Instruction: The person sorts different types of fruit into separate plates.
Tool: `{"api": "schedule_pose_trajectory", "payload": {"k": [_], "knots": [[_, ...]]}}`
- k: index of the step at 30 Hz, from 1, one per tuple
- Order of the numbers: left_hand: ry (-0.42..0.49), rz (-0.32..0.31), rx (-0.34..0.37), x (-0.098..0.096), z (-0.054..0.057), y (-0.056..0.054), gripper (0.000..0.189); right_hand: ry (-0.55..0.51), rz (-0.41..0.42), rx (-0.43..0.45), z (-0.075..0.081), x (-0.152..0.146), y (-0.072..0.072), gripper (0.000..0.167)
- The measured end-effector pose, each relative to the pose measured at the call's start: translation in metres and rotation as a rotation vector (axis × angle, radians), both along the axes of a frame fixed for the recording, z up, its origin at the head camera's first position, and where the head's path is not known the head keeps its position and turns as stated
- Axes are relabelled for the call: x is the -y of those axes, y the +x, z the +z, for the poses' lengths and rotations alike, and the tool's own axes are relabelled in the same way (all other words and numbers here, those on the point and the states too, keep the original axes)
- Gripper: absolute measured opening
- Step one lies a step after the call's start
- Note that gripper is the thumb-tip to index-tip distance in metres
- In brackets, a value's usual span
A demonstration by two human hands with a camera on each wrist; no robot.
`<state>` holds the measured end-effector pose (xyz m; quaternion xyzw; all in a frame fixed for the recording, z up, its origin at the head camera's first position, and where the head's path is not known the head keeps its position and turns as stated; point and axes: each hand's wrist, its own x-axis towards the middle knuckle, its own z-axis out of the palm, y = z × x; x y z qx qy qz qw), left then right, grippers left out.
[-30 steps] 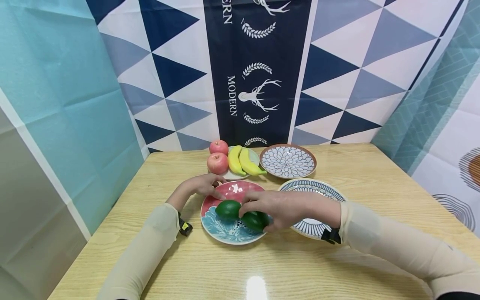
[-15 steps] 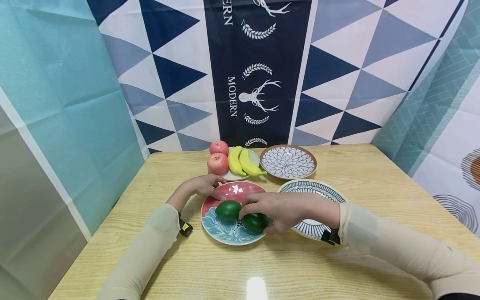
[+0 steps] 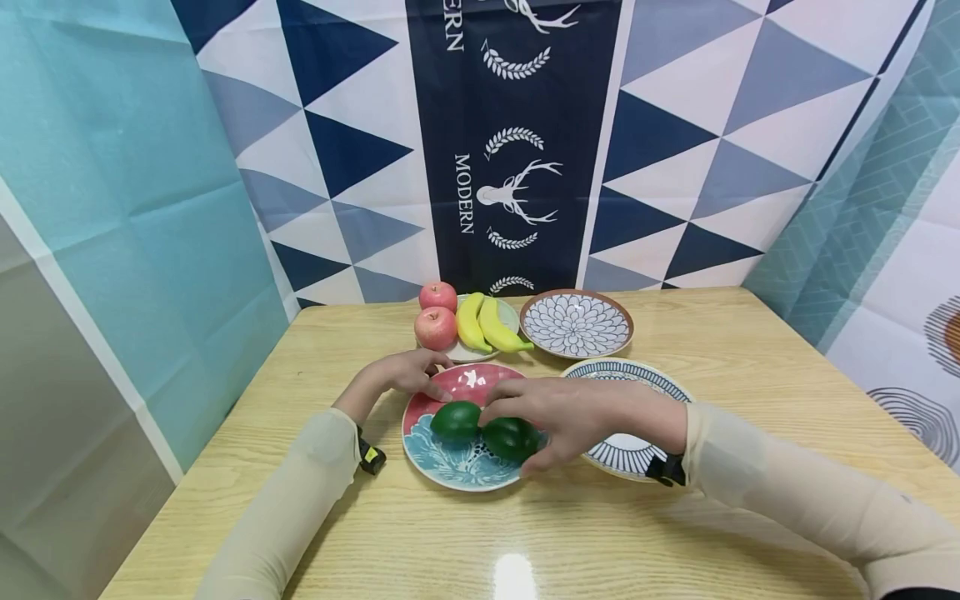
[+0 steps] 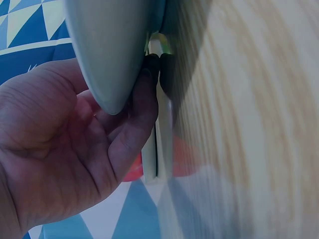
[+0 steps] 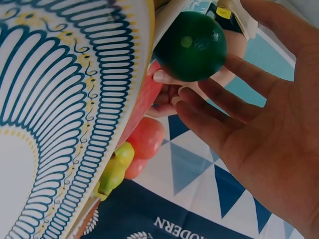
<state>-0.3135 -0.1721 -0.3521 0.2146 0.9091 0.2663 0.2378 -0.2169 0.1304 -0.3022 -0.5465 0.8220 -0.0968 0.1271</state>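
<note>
A round red-and-blue plate point(image 3: 480, 379) lies mid-table, bearing two dark green, lemon-shaped fruits: one at its left point(image 3: 456, 421) and one at its right point(image 3: 512, 440). My left hand point(image 3: 408, 371) holds the plate's left rim, thumb on top; in the left wrist view its fingers curl under the pale rim point(image 4: 109, 59). Over the right-hand green fruit is my right hand point(image 3: 570, 417), fingers spread and loosely bent. The right wrist view shows the thumb standing apart from that green fruit point(image 5: 192, 47), fingertips close beside it.
Touching distance behind, a pale plate point(image 3: 507, 312) carries two apples point(image 3: 436, 327) and two bananas point(image 3: 498, 327). A brown-rimmed flower-patterned plate point(image 3: 577, 323) is at back right. A blue-patterned white plate point(image 3: 626, 457) lies partly under my right forearm.
My right hand has loosened around the right-hand green fruit and shifted slightly right, its thumb moving away from it. The left hand and the plate have stayed in place.
</note>
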Motion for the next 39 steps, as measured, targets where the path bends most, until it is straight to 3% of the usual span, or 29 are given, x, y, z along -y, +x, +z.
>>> {"api": "schedule_pose_trajectory", "payload": {"k": [10, 25, 39], "knots": [[0.020, 0.012, 0.009, -0.002, -0.002, 0.001, 0.050, -0.093, -0.040, -0.075, 0.006, -0.010, -0.004, 0.072], [0.029, 0.018, 0.021, -0.002, -0.001, 0.002, 0.050, -0.221, -0.182, -0.139, 0.021, -0.036, -0.016, 0.065], [0.022, 0.028, 0.022, -0.004, 0.001, 0.005, 0.050, -0.280, -0.284, -0.180, 0.021, -0.063, -0.019, 0.066]]}}
